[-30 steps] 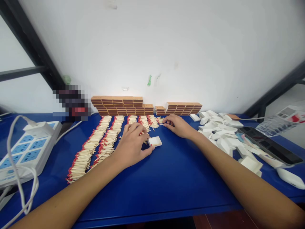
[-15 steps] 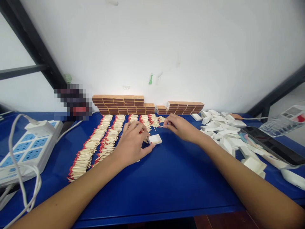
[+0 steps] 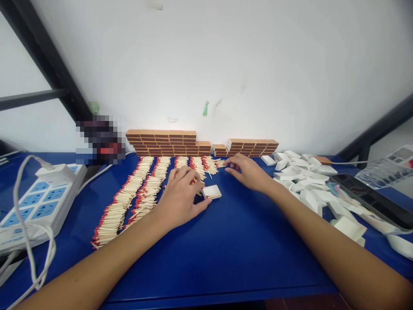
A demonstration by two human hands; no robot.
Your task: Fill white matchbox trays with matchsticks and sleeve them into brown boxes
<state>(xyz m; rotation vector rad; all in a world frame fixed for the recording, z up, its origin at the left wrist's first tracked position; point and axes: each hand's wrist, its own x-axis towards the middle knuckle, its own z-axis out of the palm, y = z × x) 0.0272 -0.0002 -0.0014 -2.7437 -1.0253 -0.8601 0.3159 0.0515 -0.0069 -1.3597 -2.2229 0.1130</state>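
My left hand (image 3: 180,196) rests on the blue table (image 3: 226,254) with its fingers curled beside a small white matchbox tray (image 3: 212,192); its thumb touches the tray's near edge and its fingertips lie on the matches. A match or two lies in the tray. My right hand (image 3: 247,172) reaches to the far end of the rows of red-tipped matches (image 3: 138,193), fingers bent and pinching at loose matches there. What it holds is too small to make out.
Stacked brown matchbox sleeves (image 3: 167,143) line the wall. A heap of white empty trays (image 3: 306,185) lies at the right, with a black phone (image 3: 371,198) and a plastic bag beyond. A white power strip (image 3: 38,200) with cables sits at the left.
My right hand has shifted slightly along the far end of the match rows. The left hand and tray have barely moved, and matches now show in the tray.
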